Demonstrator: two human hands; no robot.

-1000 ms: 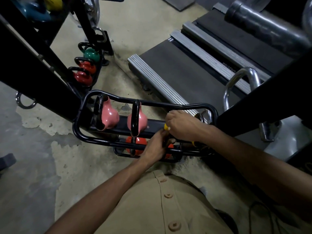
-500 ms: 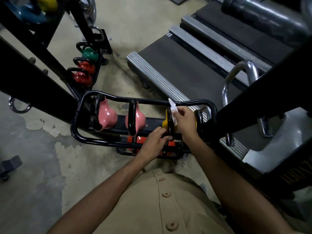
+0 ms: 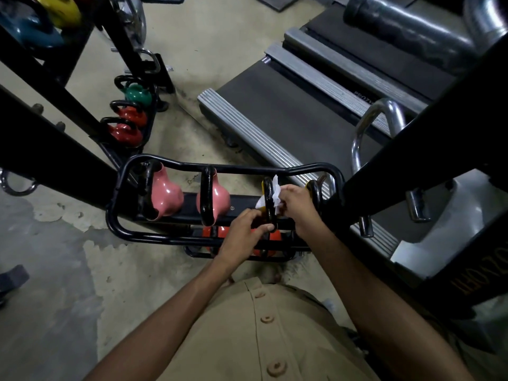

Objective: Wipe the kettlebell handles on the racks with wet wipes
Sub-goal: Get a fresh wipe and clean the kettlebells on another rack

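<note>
Gym floor (image 3: 82, 270) with a low black rack (image 3: 236, 169): two pink kettlebells (image 3: 165, 193) sit at left, wiped or not I cannot tell. On the third handle (image 3: 270, 213), the left hand (image 3: 242, 237) grips low down and the right hand (image 3: 299, 204) pinches a wet wipe (image 3: 276, 191) against it, so the job seems midway.

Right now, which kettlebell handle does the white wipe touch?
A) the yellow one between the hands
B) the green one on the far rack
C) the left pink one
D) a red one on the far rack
A: the right hand holds the wet wipe against the black handle of the yellow kettlebell, and the left hand grips the handle's lower end.
</note>
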